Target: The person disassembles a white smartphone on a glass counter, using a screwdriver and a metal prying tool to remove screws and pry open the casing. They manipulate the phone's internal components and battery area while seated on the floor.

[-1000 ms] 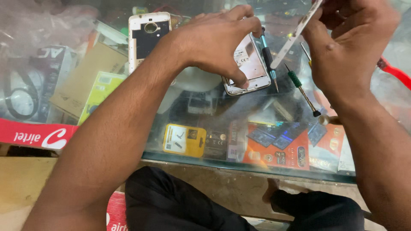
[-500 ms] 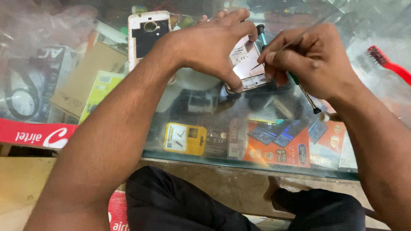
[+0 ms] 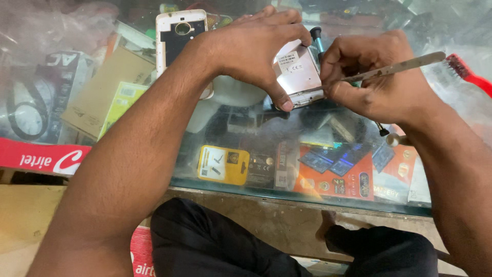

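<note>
My left hand (image 3: 256,48) grips a small white opened phone (image 3: 297,72) from above, thumb on its near edge, holding it against the glass counter top (image 3: 215,149). My right hand (image 3: 379,77) is closed on flat metal tweezers (image 3: 405,65), whose tip meets the phone's right edge. Behind the phone a screwdriver with a teal and black handle (image 3: 316,38) pokes up. Another white phone without its back cover (image 3: 179,36) lies face down at the far left of my left wrist.
A red brush (image 3: 464,72) lies on the glass at the right. Under the glass sit cardboard boxes (image 3: 102,92), a yellow packet (image 3: 223,164) and orange battery packs (image 3: 338,174). A screwdriver tip (image 3: 382,131) shows below my right hand. The counter's near edge (image 3: 287,197) runs above my knees.
My right hand came down from the upper right to the phone and brought the tweezers' tip to its right edge. My left hand stayed on the phone, shifting its grip slightly.
</note>
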Demonstrator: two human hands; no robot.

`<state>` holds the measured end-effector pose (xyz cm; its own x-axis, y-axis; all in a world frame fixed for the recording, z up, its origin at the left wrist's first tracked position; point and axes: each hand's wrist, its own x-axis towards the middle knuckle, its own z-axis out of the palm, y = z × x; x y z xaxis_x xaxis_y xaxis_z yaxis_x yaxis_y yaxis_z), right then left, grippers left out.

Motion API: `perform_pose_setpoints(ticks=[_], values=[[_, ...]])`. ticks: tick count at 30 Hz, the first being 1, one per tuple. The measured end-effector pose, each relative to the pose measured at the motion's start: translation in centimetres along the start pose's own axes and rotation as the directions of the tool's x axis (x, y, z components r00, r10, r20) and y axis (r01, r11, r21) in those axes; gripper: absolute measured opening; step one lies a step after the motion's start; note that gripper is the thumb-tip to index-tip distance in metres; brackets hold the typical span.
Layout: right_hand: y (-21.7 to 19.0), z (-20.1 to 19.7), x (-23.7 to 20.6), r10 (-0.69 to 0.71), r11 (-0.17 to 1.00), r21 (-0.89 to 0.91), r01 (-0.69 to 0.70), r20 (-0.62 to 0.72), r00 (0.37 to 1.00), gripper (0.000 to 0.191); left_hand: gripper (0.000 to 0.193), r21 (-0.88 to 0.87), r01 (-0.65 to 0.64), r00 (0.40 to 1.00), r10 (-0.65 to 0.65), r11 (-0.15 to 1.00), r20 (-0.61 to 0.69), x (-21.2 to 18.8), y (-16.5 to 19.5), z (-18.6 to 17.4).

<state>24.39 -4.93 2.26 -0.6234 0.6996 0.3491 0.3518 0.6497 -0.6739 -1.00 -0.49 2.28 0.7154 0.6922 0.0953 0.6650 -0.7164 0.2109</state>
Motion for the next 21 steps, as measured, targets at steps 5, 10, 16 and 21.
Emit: perform_pose_setpoints(ticks=[5, 10, 16, 21], values=[[-1.0, -0.6, 0.3, -0.085, 0.981, -0.171, 0.093, 0.054, 0.995, 0.012, 0.120, 0.025, 0.008, 1.000, -0.007, 1.000, -0.024, 0.0, -0.1, 0.3], [-1.4, -0.5, 0.1, -0.084, 0.984, -0.157, 0.089, 0.039, 0.996, 0.010, 0.122, 0.057, -0.008, 0.999, 0.011, 0.998, -0.053, 0.2, 0.0, 0.3], [-1.2, -0.5, 0.1, -0.095, 0.981, -0.168, 0.099, 0.035, 0.995, 0.008, 0.122, 0.042, 0.058, 0.998, -0.058, 0.997, 0.004, 0.0, 0.2, 0.0], [-1.4, -0.4, 0.2, -0.089, 0.981, -0.171, 0.095, 0.042, 0.995, 0.009, 0.123, 0.035, 0.075, 0.997, -0.076, 0.997, 0.018, 0.1, 0.2, 0.1]])
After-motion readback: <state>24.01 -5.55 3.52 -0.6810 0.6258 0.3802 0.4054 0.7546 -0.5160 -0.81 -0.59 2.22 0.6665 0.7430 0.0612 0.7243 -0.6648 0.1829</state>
